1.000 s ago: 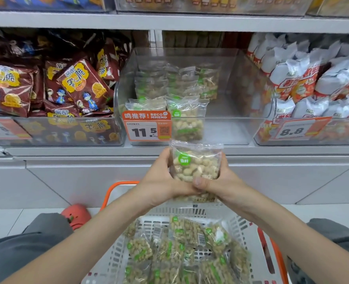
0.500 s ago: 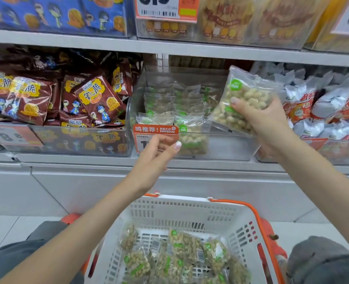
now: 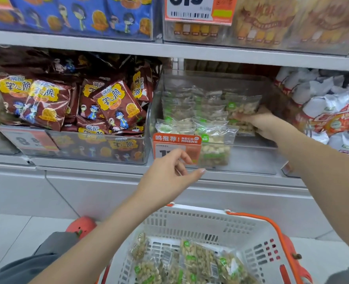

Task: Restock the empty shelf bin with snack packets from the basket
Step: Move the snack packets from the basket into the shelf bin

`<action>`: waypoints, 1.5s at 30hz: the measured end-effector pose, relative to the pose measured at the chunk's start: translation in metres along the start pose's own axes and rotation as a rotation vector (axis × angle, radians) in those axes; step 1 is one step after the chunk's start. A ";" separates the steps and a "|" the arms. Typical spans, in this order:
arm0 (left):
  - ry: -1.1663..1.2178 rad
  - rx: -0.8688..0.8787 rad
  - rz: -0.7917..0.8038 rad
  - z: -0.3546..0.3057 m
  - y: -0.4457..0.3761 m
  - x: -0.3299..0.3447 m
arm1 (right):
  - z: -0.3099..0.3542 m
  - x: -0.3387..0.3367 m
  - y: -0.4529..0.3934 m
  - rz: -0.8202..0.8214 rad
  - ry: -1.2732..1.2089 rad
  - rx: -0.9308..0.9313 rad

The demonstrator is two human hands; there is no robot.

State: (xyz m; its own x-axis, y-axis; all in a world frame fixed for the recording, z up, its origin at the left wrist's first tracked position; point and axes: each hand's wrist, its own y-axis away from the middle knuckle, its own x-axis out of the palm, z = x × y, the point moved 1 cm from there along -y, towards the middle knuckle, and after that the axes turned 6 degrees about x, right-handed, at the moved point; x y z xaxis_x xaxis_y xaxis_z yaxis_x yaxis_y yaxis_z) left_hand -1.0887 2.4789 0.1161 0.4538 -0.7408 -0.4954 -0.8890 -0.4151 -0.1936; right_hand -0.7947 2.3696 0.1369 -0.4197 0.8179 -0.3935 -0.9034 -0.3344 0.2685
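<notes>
A clear shelf bin (image 3: 251, 160) holds several clear nut packets with green labels, stacked at its left and middle. My right hand (image 3: 259, 125) reaches inside the bin and grips a nut packet (image 3: 241, 107) upright at the right end of the rows. My left hand (image 3: 169, 177) hovers in front of the bin's orange price tag (image 3: 176, 147), fingers apart, holding nothing. Below, a white basket (image 3: 200, 224) with orange handles holds several more nut packets (image 3: 198, 261).
A bin of brown snack bags (image 3: 100, 111) stands to the left, and a bin of white and orange bags (image 3: 333, 117) to the right. The shelf above (image 3: 190, 50) overhangs the bins. My knees in grey trousers flank the basket.
My right hand has carried the packet down from above the bin's right side into the bin. My left hand stays open near the price tag.
</notes>
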 end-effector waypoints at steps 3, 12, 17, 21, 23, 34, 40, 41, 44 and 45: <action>-0.052 -0.026 0.002 0.007 -0.001 -0.003 | -0.019 -0.003 -0.040 0.067 0.154 0.021; -0.216 -0.020 0.045 0.016 0.004 0.004 | -0.014 0.004 -0.024 -0.023 0.238 0.089; -0.337 0.014 0.086 0.014 0.006 0.004 | -0.013 0.008 -0.021 -0.024 0.149 0.030; -0.403 0.049 0.102 0.008 0.005 0.002 | -0.015 0.009 -0.024 -0.042 0.185 0.002; -0.438 0.061 0.104 0.008 0.003 0.000 | -0.015 0.009 -0.025 -0.037 0.163 0.017; -0.568 0.063 0.124 0.020 0.013 -0.014 | -0.002 -0.010 0.012 -0.122 0.352 -0.057; -0.640 0.005 0.190 0.039 0.034 -0.012 | -0.020 -0.020 0.091 -0.484 0.450 -0.708; -0.641 -0.006 0.212 0.042 0.040 -0.010 | -0.031 -0.018 0.104 -0.514 0.459 -0.784; -0.659 -0.028 0.276 0.058 0.058 0.002 | -0.082 -0.003 0.143 -0.576 0.541 -0.920; -0.672 -0.031 0.294 0.065 0.064 0.006 | -0.103 0.004 0.155 -0.602 0.587 -0.948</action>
State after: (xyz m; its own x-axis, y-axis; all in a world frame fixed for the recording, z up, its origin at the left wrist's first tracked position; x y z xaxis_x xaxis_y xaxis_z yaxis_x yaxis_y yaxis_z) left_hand -1.1471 2.4820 0.0457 0.0522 -0.3438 -0.9376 -0.9614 -0.2714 0.0460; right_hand -0.9456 2.2732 0.0861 0.3217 0.7079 -0.6288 -0.5708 -0.3849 -0.7253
